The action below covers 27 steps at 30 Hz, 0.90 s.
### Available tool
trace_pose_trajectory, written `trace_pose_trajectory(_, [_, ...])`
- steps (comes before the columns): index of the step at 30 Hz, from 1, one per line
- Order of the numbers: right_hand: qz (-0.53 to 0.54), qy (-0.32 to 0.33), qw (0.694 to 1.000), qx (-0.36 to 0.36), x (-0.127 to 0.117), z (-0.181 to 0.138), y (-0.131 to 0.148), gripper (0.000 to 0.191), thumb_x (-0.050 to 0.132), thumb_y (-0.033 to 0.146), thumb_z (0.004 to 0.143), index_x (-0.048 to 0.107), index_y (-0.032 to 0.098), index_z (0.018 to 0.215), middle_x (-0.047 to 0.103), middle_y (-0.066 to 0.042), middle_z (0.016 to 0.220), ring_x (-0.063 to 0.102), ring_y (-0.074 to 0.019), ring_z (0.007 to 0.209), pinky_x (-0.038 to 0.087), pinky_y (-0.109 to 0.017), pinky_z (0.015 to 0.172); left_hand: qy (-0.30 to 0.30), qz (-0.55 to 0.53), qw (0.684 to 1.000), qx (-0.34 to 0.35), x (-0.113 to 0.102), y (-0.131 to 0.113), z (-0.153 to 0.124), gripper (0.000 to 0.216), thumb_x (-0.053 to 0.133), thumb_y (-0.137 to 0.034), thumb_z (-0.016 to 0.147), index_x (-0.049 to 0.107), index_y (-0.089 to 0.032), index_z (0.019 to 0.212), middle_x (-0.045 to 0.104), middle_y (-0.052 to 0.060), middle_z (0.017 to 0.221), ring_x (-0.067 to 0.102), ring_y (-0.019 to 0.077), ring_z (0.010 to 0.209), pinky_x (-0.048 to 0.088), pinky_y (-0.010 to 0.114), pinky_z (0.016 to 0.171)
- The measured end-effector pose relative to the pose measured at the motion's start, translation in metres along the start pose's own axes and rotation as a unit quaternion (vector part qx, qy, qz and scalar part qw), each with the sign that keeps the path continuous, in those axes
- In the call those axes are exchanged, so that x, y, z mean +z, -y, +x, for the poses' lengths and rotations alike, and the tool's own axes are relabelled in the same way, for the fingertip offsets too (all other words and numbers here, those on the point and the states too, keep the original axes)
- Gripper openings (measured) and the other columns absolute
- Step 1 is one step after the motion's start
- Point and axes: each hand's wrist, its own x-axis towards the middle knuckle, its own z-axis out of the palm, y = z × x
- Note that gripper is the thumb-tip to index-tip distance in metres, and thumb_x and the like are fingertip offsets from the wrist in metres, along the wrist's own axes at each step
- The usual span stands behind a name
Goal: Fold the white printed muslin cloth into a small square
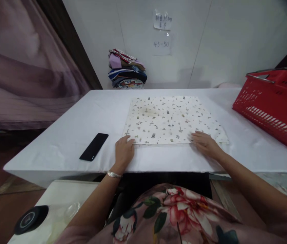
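A white cloth [170,118] printed with small dark motifs lies flat and folded into a square on the white table [69,132]. My left hand [124,150] rests at the cloth's near left corner, fingers curled over the edge. My right hand [204,142] lies flat on the near right corner, fingers stretched out and pressing the fabric. A silver bracelet [114,175] sits on my left wrist.
A black phone [94,146] lies on the table left of my left hand. A red plastic basket [275,105] stands at the right. A stack of folded clothes [127,69] sits at the back against the wall. A small white stool holds a black round object [31,219] at lower left.
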Motion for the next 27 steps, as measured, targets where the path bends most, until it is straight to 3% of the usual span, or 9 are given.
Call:
trace_pose_trajectory(5, [-0.007, 0.046, 0.998, -0.039, 0.026, 0.013, 0.031, 0.027, 0.049, 0.025, 0.089, 0.067, 0.023, 0.11, 0.065, -0.006, 0.119, 0.052, -0.0253, 0.12, 0.043, -0.049, 0.101, 0.077, -0.011, 0.991, 0.113, 0.011, -0.038, 0.02, 0.024, 0.051, -0.012, 0.083, 0.064, -0.021, 0.101, 0.059, 0.008, 0.12, 0.052, 0.0257, 0.109, 0.044, 0.044, 0.091])
trace_pose_trajectory(11, [0.001, 0.056, 0.997, -0.044, 0.043, 0.039, 0.049, 0.029, 0.046, 0.024, 0.09, 0.069, 0.021, 0.107, 0.067, -0.009, 0.113, 0.058, -0.0252, 0.108, 0.046, -0.048, 0.094, 0.106, -0.072, 0.98, 0.153, 0.019, -0.064, 0.034, 0.019, 0.05, -0.014, 0.086, 0.064, -0.02, 0.096, 0.061, 0.007, 0.106, 0.054, 0.0223, 0.099, 0.044, 0.041, 0.085])
trace_pose_trajectory(19, [-0.004, 0.056, 0.998, -0.022, 0.049, 0.045, 0.052, 0.03, 0.044, 0.027, 0.091, 0.064, 0.018, 0.112, 0.068, -0.01, 0.107, 0.06, -0.025, 0.099, 0.048, -0.044, 0.088, 0.134, -0.125, 0.969, 0.163, 0.032, -0.07, 0.042, 0.017, 0.048, -0.021, 0.091, 0.063, -0.02, 0.1, 0.063, 0.005, 0.095, 0.055, 0.0189, 0.093, 0.043, 0.035, 0.082])
trace_pose_trajectory(27, [0.044, 0.048, 0.998, -0.004, 0.05, 0.047, 0.058, 0.029, 0.041, 0.033, 0.094, 0.065, 0.021, 0.103, 0.069, -0.008, 0.101, 0.06, -0.0226, 0.097, 0.048, -0.04, 0.087, 0.126, -0.157, 0.967, 0.155, 0.04, -0.067, 0.044, 0.022, 0.043, -0.028, 0.095, 0.064, -0.02, 0.097, 0.062, 0.004, 0.09, 0.055, 0.0179, 0.089, 0.044, 0.033, 0.08])
